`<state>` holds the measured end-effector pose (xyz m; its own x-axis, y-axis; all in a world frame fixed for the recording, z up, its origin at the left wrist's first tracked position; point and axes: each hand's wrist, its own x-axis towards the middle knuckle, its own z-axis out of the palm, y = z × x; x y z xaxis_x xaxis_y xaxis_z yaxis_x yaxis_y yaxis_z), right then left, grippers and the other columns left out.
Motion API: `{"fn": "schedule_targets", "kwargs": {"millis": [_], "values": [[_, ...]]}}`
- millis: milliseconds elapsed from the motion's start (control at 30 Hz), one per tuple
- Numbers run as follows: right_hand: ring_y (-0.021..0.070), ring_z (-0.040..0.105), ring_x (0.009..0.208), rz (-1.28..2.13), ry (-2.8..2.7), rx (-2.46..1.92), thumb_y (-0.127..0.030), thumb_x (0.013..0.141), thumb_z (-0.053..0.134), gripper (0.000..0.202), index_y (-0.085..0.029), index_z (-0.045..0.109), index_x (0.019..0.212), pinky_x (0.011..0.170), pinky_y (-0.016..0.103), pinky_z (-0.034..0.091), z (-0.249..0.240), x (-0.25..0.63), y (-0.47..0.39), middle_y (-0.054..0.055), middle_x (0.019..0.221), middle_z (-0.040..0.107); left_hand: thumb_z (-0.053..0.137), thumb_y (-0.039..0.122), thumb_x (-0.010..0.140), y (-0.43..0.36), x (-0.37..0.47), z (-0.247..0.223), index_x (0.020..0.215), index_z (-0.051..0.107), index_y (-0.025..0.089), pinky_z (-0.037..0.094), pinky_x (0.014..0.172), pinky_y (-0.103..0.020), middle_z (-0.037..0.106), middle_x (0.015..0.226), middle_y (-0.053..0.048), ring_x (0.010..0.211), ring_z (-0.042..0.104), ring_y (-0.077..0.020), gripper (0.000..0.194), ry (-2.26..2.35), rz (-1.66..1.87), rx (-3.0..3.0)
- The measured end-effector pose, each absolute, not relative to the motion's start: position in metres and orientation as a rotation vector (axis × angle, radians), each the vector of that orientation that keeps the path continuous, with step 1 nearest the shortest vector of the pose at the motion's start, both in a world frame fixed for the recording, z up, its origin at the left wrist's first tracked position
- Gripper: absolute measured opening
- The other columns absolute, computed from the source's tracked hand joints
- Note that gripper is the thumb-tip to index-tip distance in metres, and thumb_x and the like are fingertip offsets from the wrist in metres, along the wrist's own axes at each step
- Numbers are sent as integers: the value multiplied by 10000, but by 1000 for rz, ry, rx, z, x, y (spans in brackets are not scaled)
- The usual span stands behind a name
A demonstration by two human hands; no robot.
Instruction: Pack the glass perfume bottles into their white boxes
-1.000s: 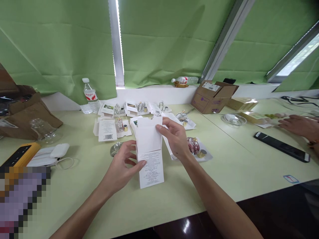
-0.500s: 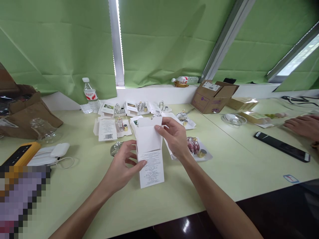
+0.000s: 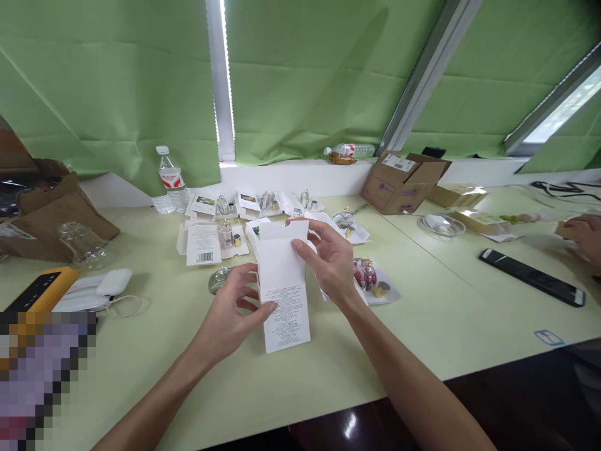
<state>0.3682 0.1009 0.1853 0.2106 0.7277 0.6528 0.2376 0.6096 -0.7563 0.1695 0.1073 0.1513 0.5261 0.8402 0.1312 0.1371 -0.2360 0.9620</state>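
Observation:
A white paper box (image 3: 286,319) with small print on its lower part stands in front of me. My left hand (image 3: 232,307) is closed on its left edge, thumb across the printed face. My right hand (image 3: 326,257) pinches the plain upper flap, thumb in front and fingers behind. Just left of my left hand lies a clear glass bottle (image 3: 218,280), partly hidden. Beyond my right wrist, a reddish bottle (image 3: 364,274) and a gold cap (image 3: 380,289) lie on white packaging. An opened box with a barcode (image 3: 203,243) lies beyond my left hand.
Several opened boxes with bottles line the back. A water bottle (image 3: 171,180) stands left of them, a cardboard box (image 3: 401,183) to the right. A black phone (image 3: 530,277) lies at right, near another person's hand (image 3: 589,237). A yellow-orange device (image 3: 42,288) sits at left.
The upper flap has shifted so it now lies flush with the printed panel, and the dark slit between them has closed. The other person's hand has moved right and holds something small and brownish.

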Motion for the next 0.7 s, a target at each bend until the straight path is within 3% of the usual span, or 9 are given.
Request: {"fn": "schedule_targets", "kwargs": {"millis": [167,433,700], "values": [[227,629,1019,404,-1315,-920,-275,838,668,409,-292,576,1236,951,461,491,184,366,101,43,1085,670,670,341,840,108,170,151,1253,412,291,549,749,-355,595,1210,-59,885,657,-178,489,814,824,1704],[190,583,856,302,-1310,-989,-286,840,665,299,-295,656,1139,922,426,487,187,370,101,5,804,577,667,344,836,107,170,151,1260,424,276,547,755,-364,587,1229,-71,898,657,-189,493,810,824,1702],[189,561,842,249,-1353,-1025,-314,859,631,329,-327,646,1187,944,430,477,188,369,101,6,802,546,671,352,837,106,169,152,1276,417,288,547,766,-373,578,1244,-68,909,655,-190,511,818,818,1716]]}}
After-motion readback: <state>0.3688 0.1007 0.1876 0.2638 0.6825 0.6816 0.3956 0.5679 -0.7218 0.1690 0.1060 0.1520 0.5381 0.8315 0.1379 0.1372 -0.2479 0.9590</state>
